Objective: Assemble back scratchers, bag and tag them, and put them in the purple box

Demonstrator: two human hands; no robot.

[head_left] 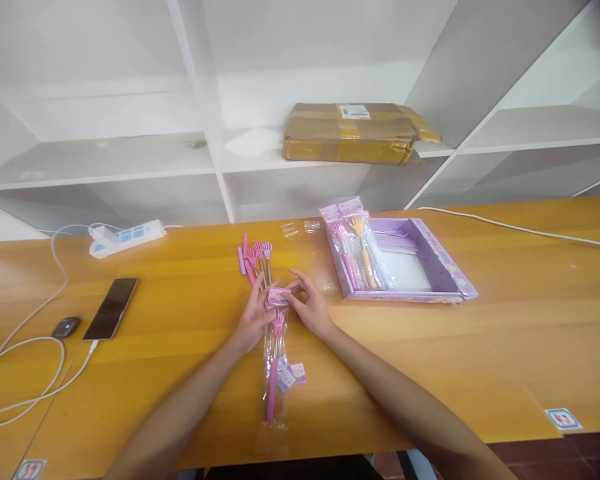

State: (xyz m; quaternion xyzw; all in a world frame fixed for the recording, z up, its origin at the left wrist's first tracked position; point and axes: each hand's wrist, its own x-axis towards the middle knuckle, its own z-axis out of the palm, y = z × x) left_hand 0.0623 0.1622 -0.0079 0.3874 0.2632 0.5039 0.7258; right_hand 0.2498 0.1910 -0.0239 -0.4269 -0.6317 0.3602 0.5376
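Note:
A pink back scratcher (273, 380) lies lengthwise before me in a see-through plastic bag (268, 347), its hand-shaped end pointing away. At the top of that bag is a small printed header card (279, 297). My left hand (254, 317) has its fingers closed at the card's left side. From the right, my right hand (309, 308) pinches the card between thumb and finger. Beside the bagged handle lie a few loose printed cards (297, 373). Just beyond my left hand are several unbagged pink and purple back scratchers (259, 252), partly hidden by its fingers.
A purple display box (430, 257) at the right holds bagged back scratchers (363, 250). Empty plastic bags (313, 257) lie left of it. A phone (111, 308), mouse (67, 327), power strip (127, 238) and white cables occupy the left. A taped carton (350, 137) sits on the shelf.

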